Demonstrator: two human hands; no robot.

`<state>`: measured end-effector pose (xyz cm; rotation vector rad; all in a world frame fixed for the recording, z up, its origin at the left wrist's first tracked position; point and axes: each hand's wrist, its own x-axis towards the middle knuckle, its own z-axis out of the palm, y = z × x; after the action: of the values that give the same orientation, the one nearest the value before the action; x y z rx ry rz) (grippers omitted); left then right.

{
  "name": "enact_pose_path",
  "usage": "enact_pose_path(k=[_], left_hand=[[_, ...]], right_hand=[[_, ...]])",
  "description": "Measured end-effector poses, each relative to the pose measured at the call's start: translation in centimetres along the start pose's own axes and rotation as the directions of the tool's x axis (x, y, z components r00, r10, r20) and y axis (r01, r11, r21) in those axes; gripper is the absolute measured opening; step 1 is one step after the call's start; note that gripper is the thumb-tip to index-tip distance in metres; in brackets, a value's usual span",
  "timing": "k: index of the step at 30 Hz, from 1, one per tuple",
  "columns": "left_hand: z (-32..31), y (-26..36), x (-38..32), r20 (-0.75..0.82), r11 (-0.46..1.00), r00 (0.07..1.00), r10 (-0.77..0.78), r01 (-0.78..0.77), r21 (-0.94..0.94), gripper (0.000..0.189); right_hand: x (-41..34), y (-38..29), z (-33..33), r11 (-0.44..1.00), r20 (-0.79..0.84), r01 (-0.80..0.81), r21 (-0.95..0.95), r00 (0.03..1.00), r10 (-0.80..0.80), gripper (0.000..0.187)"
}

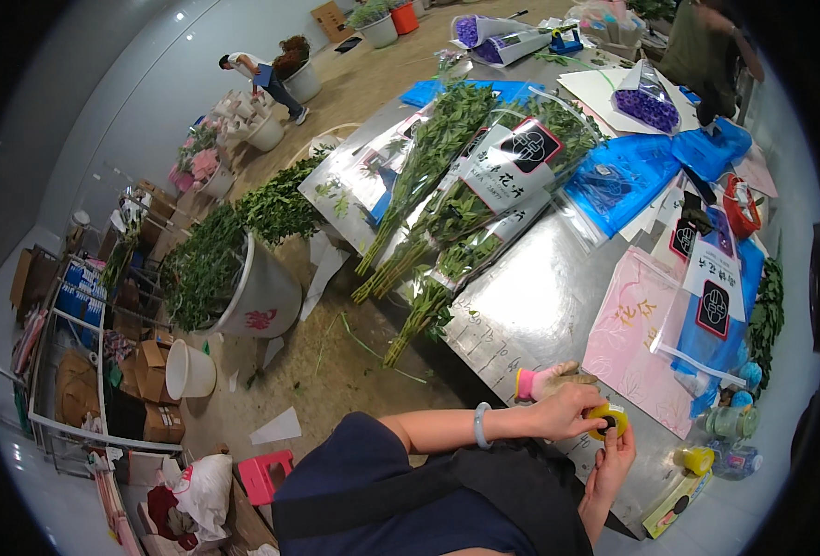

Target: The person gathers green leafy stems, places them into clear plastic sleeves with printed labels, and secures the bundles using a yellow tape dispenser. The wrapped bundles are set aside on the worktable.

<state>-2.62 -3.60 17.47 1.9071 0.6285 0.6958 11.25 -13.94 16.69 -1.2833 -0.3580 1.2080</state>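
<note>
A roll of yellow tape (619, 415) is held between both hands above the steel table's near edge. My left hand (568, 411), with a pale bangle on its wrist, pinches the roll from the left. My right hand (613, 464) grips its lower side. Just beyond my left hand lies a work glove (547, 382) with a pink cuff and soiled fingers. Several bundles of leafy green stems (437, 222) rest further off on the table, some in clear printed sleeves (514, 163). Another yellow roll (695, 460) sits to the right of my right hand.
The steel table (521, 292) bears handwritten measuring marks. Pink printed sheets (632, 326), blue plastic (622, 174) and bottles (733, 460) lie on the right. Purple bouquets (649, 104) are at the back. A foliage-filled bucket (271, 292) and pink stool (265, 477) stand left. Two other people are beyond.
</note>
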Motion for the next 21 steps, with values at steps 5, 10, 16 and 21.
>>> enact_pose_path(k=[5, 10, 16, 21], left_hand=[[0.5, 0.1, 0.1, -0.036, 0.999, 0.999, 0.033, -0.032, 0.020, 0.026], [0.0, 0.9, 0.7, 0.059, 0.989, 0.988, -0.143, 0.144, -0.024, 0.027], [0.5, -1.2, 0.0, 0.328, 0.534, 0.868, -0.372, 0.489, -0.690, 0.026], [0.6, -1.1, -1.4, 0.516, 0.175, 0.769, -0.377, 0.606, -0.776, 0.025]], right_hand=[[0.5, 0.9, -0.5, 0.999, -0.065, 0.032, -0.016, 0.997, -0.033, 0.024], [0.6, 0.2, -1.0, 0.999, -0.012, 0.037, -0.039, 0.999, -0.038, 0.026], [0.8, -0.1, -2.8, 0.983, 0.086, 0.182, -0.022, 0.980, -0.179, 0.034], [-0.4, -1.2, -3.6, 0.965, 0.229, 0.228, -0.131, 0.954, -0.194, 0.039]])
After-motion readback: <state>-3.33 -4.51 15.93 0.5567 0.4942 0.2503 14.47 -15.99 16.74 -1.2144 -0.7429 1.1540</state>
